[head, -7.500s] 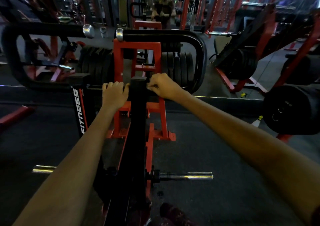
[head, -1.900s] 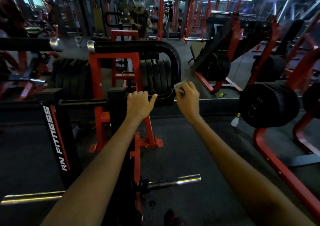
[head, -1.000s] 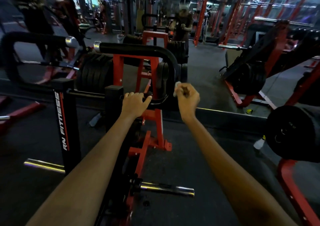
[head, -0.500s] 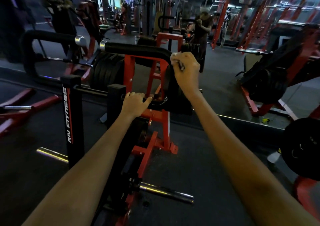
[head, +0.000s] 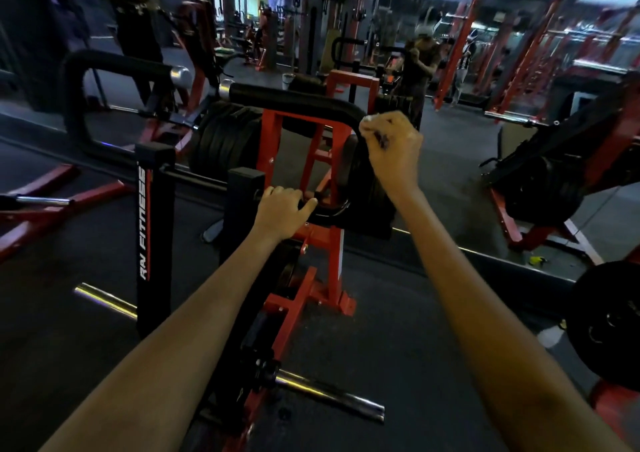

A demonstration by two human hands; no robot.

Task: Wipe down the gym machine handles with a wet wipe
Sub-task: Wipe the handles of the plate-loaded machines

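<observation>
1. Handle, black and padded, runs level out to the left of the right hand, then bends down under it.
2. Right hand sits fisted over that bend, fingers curled round the handle with the wipe pinched against it (only a pale scrap shows at the knuckles).
3. Left hand, lower down and nearer the body, grips the bottom run of the same bar, thumb stretched out to the right along it.
4. Between the two hands stands the red frame, its upright just behind the left hand's knuckles.
5. Left of the left hand, a black post with white lettering, standing upright.
6. Beyond the post, a stack of plates, dark and blurred.
7. Below both forearms, a chrome sleeve juts out to the right over the dark floor.
8. Far past the right hand, a mirror shows a figure, too dim to read.
</observation>
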